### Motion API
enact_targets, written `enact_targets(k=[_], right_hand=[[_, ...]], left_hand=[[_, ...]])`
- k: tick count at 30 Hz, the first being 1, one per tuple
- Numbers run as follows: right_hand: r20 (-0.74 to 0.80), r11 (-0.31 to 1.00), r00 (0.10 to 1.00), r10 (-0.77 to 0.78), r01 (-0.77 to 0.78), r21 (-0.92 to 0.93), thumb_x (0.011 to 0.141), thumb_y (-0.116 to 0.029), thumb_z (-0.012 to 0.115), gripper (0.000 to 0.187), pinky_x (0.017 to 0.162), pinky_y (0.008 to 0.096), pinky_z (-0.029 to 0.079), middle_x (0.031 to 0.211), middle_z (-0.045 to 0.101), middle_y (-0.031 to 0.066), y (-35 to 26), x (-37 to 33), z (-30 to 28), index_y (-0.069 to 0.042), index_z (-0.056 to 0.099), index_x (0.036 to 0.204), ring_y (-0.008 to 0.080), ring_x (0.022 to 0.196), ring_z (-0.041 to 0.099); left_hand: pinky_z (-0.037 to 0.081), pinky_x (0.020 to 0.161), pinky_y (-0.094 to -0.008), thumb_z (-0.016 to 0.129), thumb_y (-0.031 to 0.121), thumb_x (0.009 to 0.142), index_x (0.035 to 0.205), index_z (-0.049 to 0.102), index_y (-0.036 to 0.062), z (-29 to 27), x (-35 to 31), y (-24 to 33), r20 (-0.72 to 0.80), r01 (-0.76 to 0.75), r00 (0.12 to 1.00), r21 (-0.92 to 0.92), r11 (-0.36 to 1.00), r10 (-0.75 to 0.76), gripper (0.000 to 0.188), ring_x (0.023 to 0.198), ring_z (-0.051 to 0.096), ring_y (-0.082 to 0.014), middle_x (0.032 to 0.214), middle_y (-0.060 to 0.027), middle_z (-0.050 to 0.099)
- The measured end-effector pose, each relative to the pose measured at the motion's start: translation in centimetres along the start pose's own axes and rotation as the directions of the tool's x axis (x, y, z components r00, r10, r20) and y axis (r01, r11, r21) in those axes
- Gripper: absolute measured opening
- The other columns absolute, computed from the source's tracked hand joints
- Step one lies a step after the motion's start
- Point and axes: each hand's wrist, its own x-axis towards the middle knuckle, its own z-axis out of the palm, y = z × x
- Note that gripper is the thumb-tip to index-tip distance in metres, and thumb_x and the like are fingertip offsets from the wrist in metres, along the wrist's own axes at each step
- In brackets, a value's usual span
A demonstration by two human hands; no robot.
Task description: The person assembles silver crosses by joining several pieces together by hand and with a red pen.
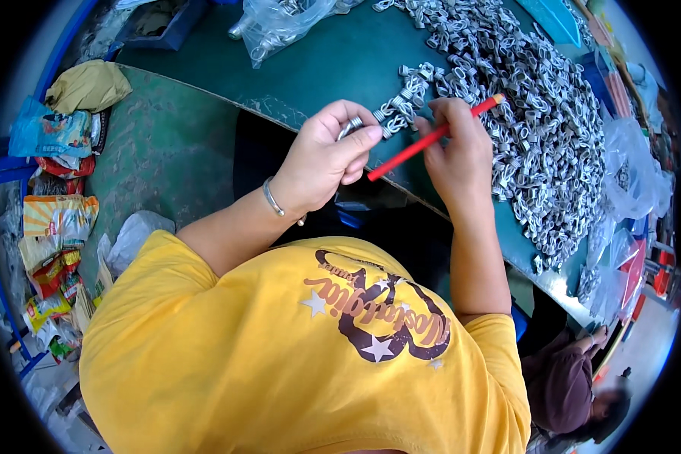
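My left hand (318,155) pinches a small silvery ringed piece (349,126) between thumb and fingers, just over the table's near edge. Much of that piece is hidden by the fingers. Gripped in my right hand (461,147) is a slim red stick (401,157), slanting from lower left to upper right, with a pale tip at its upper end. Beyond both hands lies a small cluster of grey looped-cord pieces with metal ends (408,94). It almost touches the big pile of the same pieces (541,144) on the right.
The dark green table (333,64) carries a clear plastic bag of metal parts (276,34) and a blue tray (159,26). More clear bags (632,170) hang at the right. Colourful packets (59,219) line the left side. A seated person (564,386) is at lower right.
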Motion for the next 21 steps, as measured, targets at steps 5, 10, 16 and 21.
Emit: enact_targets(k=[5, 10, 16, 21], right_hand=[[0.095, 0.999, 0.995, -0.045, 0.046, -0.016, 0.066, -0.004, 0.068, 0.024, 0.056, 0.0416, 0.041, 0.065, 0.051, 0.0132, 0.0, -0.1, 0.4, -0.004, 0.045, 0.073, 0.0336, 0.065, 0.050], [0.115, 0.831, 0.959, 0.259, -0.282, 0.480, 0.068, 0.008, 0.065, 0.027, 0.058, 0.0228, 0.043, 0.071, 0.056, 0.0072, 0.5, -1.8, -0.3, -0.003, 0.041, 0.072, 0.0137, 0.062, 0.051], [0.115, 0.773, 0.982, 0.148, -0.187, 0.606, 0.070, 0.010, 0.063, 0.030, 0.059, 0.0208, 0.044, 0.081, 0.058, 0.0099, -0.3, -3.1, -1.1, -0.003, 0.037, 0.073, 0.0096, 0.066, 0.052], [0.181, 0.443, 0.940, 0.290, -0.300, 0.845, 0.073, 0.011, 0.060, 0.027, 0.063, 0.0219, 0.046, 0.084, 0.057, 0.0119, -0.2, -3.9, -0.9, -0.004, 0.038, 0.074, 0.0114, 0.069, 0.054]], left_hand=[[0.039, 0.048, -0.0172, 0.050, 0.004, 0.086, 0.094, 0.046, 0.0023, -0.4, 1.0, 0.1, -0.106, -0.248, 0.946, 0.374, 0.894, 0.307, 0.009, 0.057, 0.046, -0.0050, 0.073, -0.0018, 0.050], [0.034, 0.045, -0.0145, 0.057, 0.002, 0.082, 0.104, 0.052, -0.0018, 0.3, 0.9, 0.6, -0.060, -0.079, 0.991, 0.438, 0.895, 0.117, 0.023, 0.054, 0.043, -0.0017, 0.079, -0.0009, 0.052], [0.030, 0.044, -0.0135, 0.061, 0.004, 0.080, 0.102, 0.054, 0.0000, 1.1, 0.8, -0.3, 0.015, -0.163, 0.985, 0.368, 0.915, 0.169, 0.024, 0.053, 0.040, 0.0002, 0.081, -0.0003, 0.055], [0.032, 0.045, -0.0138, 0.061, 0.003, 0.080, 0.101, 0.055, -0.0002, 1.2, 0.4, -0.1, 0.071, -0.250, 0.968, 0.397, 0.883, 0.242, 0.022, 0.053, 0.042, -0.0006, 0.081, -0.0009, 0.055]])
